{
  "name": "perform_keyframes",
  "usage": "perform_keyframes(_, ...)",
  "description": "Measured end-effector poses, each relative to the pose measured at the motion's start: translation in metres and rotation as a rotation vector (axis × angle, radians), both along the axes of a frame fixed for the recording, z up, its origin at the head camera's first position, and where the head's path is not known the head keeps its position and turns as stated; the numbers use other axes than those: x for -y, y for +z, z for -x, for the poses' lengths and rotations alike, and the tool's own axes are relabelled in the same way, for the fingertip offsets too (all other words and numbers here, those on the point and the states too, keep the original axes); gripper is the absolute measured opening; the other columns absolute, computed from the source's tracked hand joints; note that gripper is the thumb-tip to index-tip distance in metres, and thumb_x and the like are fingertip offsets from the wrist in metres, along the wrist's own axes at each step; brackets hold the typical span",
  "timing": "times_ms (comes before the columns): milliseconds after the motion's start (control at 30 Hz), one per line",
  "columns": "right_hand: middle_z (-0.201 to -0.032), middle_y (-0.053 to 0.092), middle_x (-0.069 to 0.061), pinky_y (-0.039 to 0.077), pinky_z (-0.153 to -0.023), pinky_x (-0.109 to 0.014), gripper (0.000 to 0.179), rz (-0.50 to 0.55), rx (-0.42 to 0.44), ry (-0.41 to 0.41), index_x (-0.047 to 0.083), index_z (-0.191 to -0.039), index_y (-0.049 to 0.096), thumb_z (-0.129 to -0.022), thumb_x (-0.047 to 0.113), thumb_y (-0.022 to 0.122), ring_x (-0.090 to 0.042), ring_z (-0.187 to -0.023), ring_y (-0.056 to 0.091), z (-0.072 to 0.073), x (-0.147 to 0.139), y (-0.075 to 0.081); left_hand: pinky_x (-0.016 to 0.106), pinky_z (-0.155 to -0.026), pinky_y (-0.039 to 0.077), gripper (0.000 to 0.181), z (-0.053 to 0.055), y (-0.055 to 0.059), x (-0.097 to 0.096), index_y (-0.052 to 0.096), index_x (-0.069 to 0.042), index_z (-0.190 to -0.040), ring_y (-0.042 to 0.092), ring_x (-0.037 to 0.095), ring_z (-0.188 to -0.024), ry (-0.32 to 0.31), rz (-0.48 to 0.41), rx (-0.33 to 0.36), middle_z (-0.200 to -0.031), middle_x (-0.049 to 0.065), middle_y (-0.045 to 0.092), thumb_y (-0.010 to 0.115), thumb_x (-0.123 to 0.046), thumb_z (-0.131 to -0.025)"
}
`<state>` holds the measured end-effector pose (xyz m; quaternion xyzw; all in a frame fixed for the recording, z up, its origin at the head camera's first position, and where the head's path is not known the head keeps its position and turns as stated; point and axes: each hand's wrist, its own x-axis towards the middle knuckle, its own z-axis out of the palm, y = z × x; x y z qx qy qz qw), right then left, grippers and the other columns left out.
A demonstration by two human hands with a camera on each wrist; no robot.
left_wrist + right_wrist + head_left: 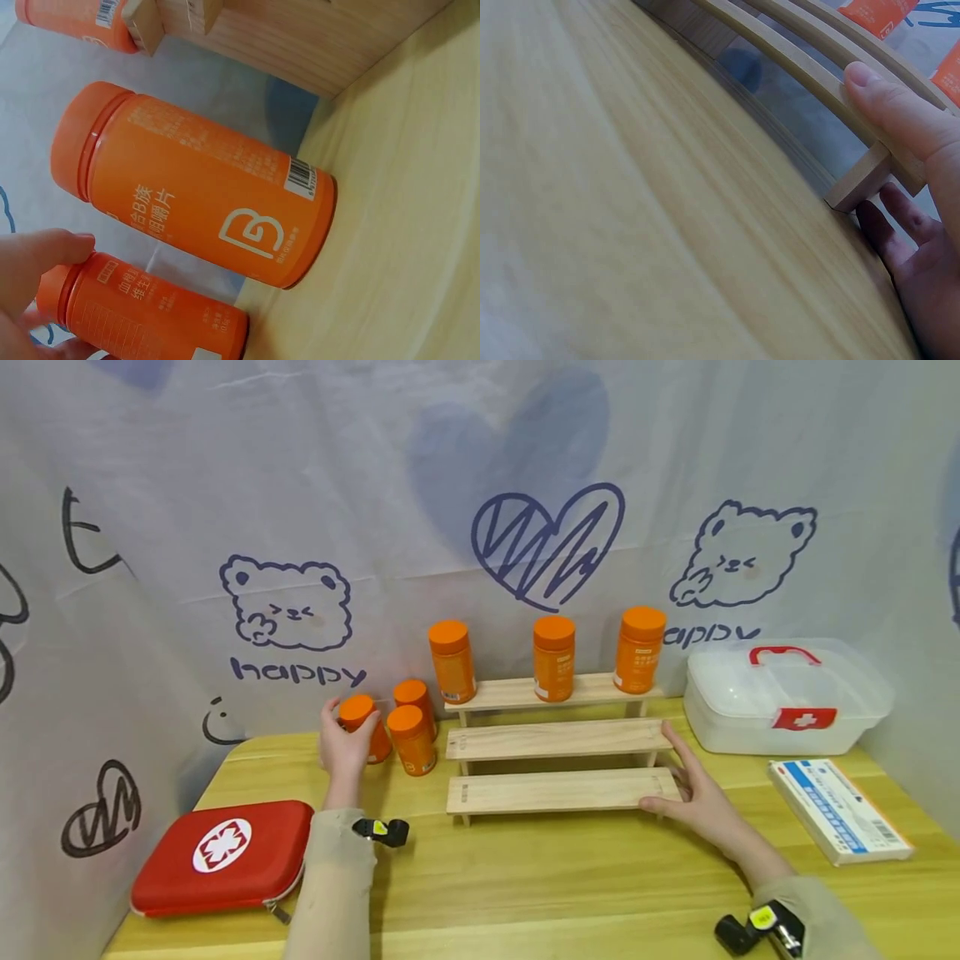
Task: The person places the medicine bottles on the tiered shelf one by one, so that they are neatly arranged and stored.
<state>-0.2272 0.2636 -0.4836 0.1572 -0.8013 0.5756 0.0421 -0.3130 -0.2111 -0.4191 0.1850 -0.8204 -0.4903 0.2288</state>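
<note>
My left hand (pixel 346 750) grips an orange pill bottle (pixel 378 745) standing on the table, thumb and fingers around its top. Two similar bottles, a front bottle (pixel 412 747) and a back bottle (pixel 417 700), stand just right of it. The left wrist view shows the gripped bottle (pixel 161 307) upright on the wood. My right hand (pixel 701 797) holds the right end of a three-step wooden rack (pixel 558 792). In the right wrist view its thumb lies on the lowest step (pixel 802 67), with fingers by the leg. The top step carries three orange bottles (pixel 554 664).
A red first-aid case (pixel 255 843) lies at the left front of the table (pixel 525 893). On the right stand a clear lidded box (pixel 735 710) with a red handle and a flat white-and-blue carton (pixel 840 810). A printed curtain (pixel 390 527) hangs behind.
</note>
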Motion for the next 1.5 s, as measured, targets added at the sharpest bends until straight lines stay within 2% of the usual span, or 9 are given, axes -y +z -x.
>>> perform_keyframes(133, -0.159, 0.002, -0.011, 0.045, -0.085, -0.016, 0.105, 0.006, -0.004, 0.0, 0.034, -0.154, 0.004, -0.082, 0.007, 0.075, -0.046, -0.128, 0.034, -0.001, 0.0, -0.001, 0.059, -0.098, 0.021, 0.064, -0.005, 0.003, -0.001, 0.044, -0.01, -0.137, 0.043, 0.037, -0.122, 0.028, 0.01, 0.034, -0.132, 0.018, 0.053, 0.072, -0.034, -0.084)
perform_keyframes(233, -0.159, 0.003, -0.014, 0.046, -0.085, -0.017, 0.105, 0.007, -0.008, -0.003, 0.033, -0.154, 0.004, -0.082, 0.006, 0.075, -0.046, -0.127, 0.036, 0.0, 0.0, 0.0, 0.055, -0.101, 0.026, 0.061, -0.006, 0.008, -0.001, 0.048, -0.006, -0.133, 0.047, 0.036, -0.119, 0.016, -0.016, 0.003, -0.13, 0.018, 0.054, 0.072, -0.032, -0.084)
perform_keyframes(400, -0.159, 0.002, -0.013, 0.047, -0.084, -0.017, 0.105, 0.003, -0.011, 0.0, 0.033, -0.154, 0.003, -0.082, 0.006, 0.074, -0.046, -0.127, 0.036, 0.0, 0.0, 0.001, 0.047, -0.098, 0.037, 0.06, -0.014, 0.028, -0.002, 0.05, -0.005, -0.131, 0.054, 0.033, -0.112, 0.031, -0.071, -0.133, -0.124, 0.019, 0.058, 0.076, -0.027, -0.081)
perform_keyframes(600, -0.16, 0.0, -0.007, 0.042, -0.087, -0.013, 0.104, 0.003, -0.018, 0.008, 0.028, -0.155, 0.003, -0.082, 0.006, 0.075, -0.046, -0.13, 0.031, 0.002, 0.001, 0.003, 0.046, -0.095, 0.035, 0.061, -0.033, 0.063, -0.01, 0.054, -0.01, -0.13, 0.052, 0.026, -0.107, 0.064, -0.02, -0.285, -0.117, 0.012, 0.06, 0.078, -0.033, -0.08)
perform_keyframes(767, -0.16, -0.001, -0.004, 0.042, -0.087, -0.013, 0.104, 0.004, -0.023, 0.007, 0.028, -0.155, 0.003, -0.082, 0.005, 0.075, -0.045, -0.131, 0.031, 0.003, 0.0, 0.003, 0.043, -0.094, 0.038, 0.061, -0.048, 0.086, -0.022, 0.054, -0.013, -0.131, 0.047, 0.02, -0.108, -0.019, -0.02, -0.304, -0.118, 0.007, 0.056, 0.077, -0.037, -0.08)
perform_keyframes(900, -0.159, 0.001, -0.01, 0.047, -0.084, -0.018, 0.104, 0.021, -0.02, 0.016, 0.029, -0.155, 0.003, -0.082, 0.004, 0.074, -0.046, -0.128, 0.034, 0.003, 0.0, 0.002, 0.039, -0.09, 0.041, 0.058, -0.058, 0.097, -0.035, 0.053, -0.014, -0.131, 0.045, 0.018, -0.106, -0.145, -0.064, -0.296, -0.118, 0.006, 0.054, 0.077, -0.031, -0.081)
perform_keyframes(1167, -0.158, 0.004, -0.017, 0.051, -0.081, -0.023, 0.105, 0.032, -0.006, 0.025, 0.028, -0.155, 0.002, -0.082, 0.004, 0.074, -0.047, -0.125, 0.036, 0.002, 0.0, 0.003, 0.04, -0.088, 0.033, 0.057, -0.06, 0.093, -0.069, 0.055, -0.01, -0.129, 0.046, 0.021, -0.101, -0.391, -0.066, -0.271, -0.112, 0.01, 0.056, 0.079, -0.022, -0.08)
perform_keyframes(1367, -0.158, 0.004, -0.016, 0.051, -0.081, -0.023, 0.105, 0.033, 0.0, 0.024, 0.031, -0.154, 0.003, -0.082, 0.004, 0.074, -0.046, -0.126, 0.036, 0.001, 0.001, 0.003, 0.039, -0.083, 0.043, 0.055, -0.057, 0.08, -0.094, 0.056, -0.009, -0.127, 0.052, 0.023, -0.096, -0.505, -0.053, -0.294, -0.109, 0.012, 0.057, 0.08, -0.018, -0.078)
perform_keyframes(1500, -0.159, 0.003, -0.014, 0.052, -0.079, -0.025, 0.105, 0.027, 0.001, 0.019, 0.031, -0.155, 0.003, -0.082, 0.005, 0.074, -0.046, -0.125, 0.037, 0.0, 0.001, 0.002, 0.04, -0.088, 0.044, 0.055, -0.053, 0.07, -0.103, 0.056, -0.008, -0.127, 0.053, 0.023, -0.1, -0.541, -0.055, -0.294, -0.11, 0.011, 0.058, 0.08, -0.02, -0.078)
